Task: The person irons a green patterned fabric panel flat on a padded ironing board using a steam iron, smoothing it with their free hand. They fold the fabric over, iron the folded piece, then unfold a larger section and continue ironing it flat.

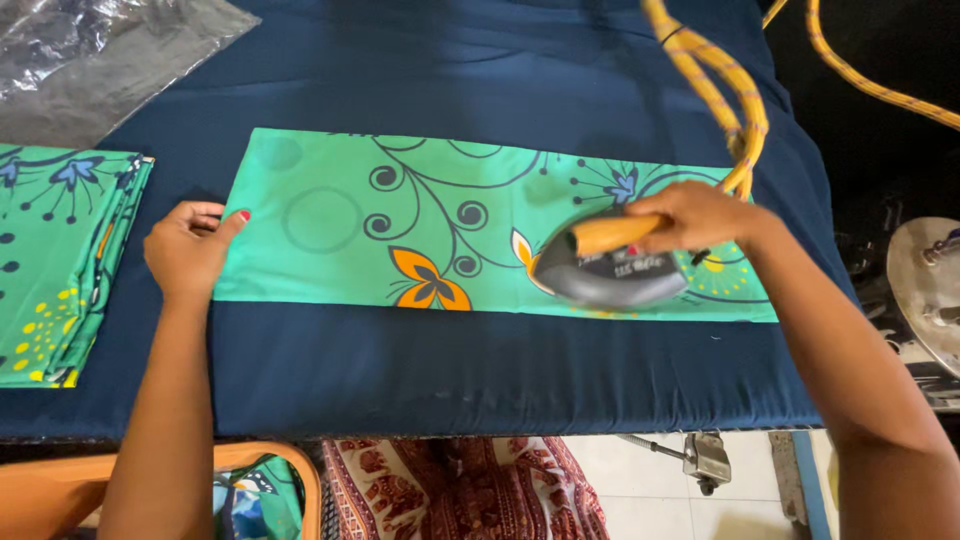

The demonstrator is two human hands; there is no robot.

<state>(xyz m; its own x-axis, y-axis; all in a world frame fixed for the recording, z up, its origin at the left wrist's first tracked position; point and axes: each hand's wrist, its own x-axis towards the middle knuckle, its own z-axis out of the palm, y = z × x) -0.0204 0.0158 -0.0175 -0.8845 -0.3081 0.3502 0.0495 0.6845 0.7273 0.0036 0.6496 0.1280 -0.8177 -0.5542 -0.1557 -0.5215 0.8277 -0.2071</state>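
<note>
Far left, on the table: a folded stack (60,265) of green printed fabric is lying on the blue cover (480,370), with a crinkled plastic bag (90,50) sitting above it.
Left hand: the left hand (188,248) is curling loosely, fingertips pressing the left edge of the strip, gripping nothing.
Strip: the green strip (400,225) is lying flat across the cover, running left to right, with dark swirls and an orange flower showing.
Iron: the grey iron (610,278) is sitting sole-down on the strip's right part.
Right hand: the right hand (700,215) is closing around the iron's wooden handle.
Cord: the yellow cord (715,70) is rising from behind the right hand toward the top edge.
Far right: a metal disc (925,285) is standing off the table, well apart from the iron.
Below the table: a patterned cloth (460,490) is showing.
</note>
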